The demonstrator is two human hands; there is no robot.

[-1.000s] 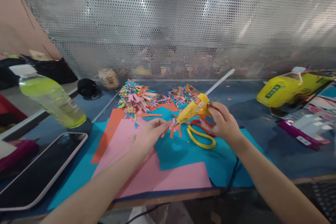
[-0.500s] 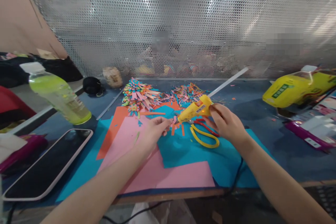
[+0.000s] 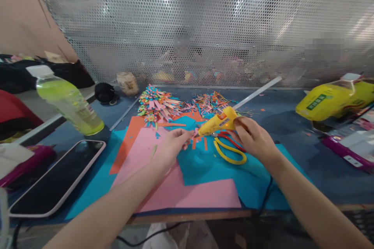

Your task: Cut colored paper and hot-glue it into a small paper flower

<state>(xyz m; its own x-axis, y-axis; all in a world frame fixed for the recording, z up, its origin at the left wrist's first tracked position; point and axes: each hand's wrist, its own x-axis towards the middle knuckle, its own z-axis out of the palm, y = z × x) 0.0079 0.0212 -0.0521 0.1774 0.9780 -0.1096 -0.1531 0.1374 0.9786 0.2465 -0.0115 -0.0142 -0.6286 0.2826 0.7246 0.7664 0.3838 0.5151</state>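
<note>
My right hand (image 3: 253,136) is wrapped round the rear of a yellow hot glue gun (image 3: 217,121), with a long clear glue stick (image 3: 258,92) poking out of its back. The gun's nozzle meets a small pink paper piece (image 3: 195,133), which my left hand (image 3: 177,142) pinches between thumb and fingertips. Just under the gun lie scissors (image 3: 230,151) with yellow and red handles. Sheets of blue (image 3: 210,165), pink (image 3: 204,195) and orange paper (image 3: 124,153) overlap beneath both hands. Narrow orange strips (image 3: 200,144) rest near the nozzle.
Behind the sheets stand a heap of curled paper flowers (image 3: 157,103) and a pile of thin paper scraps (image 3: 209,103). At left are a phone (image 3: 58,179) and a green drink bottle (image 3: 68,101). A yellow bottle (image 3: 324,101) lies at right, before a perforated metal panel (image 3: 204,15).
The view has shifted slightly, so everything sits a little further right. Both hands keep nearly the same pose, with the glue gun's nozzle still at the pink paper piece.
</note>
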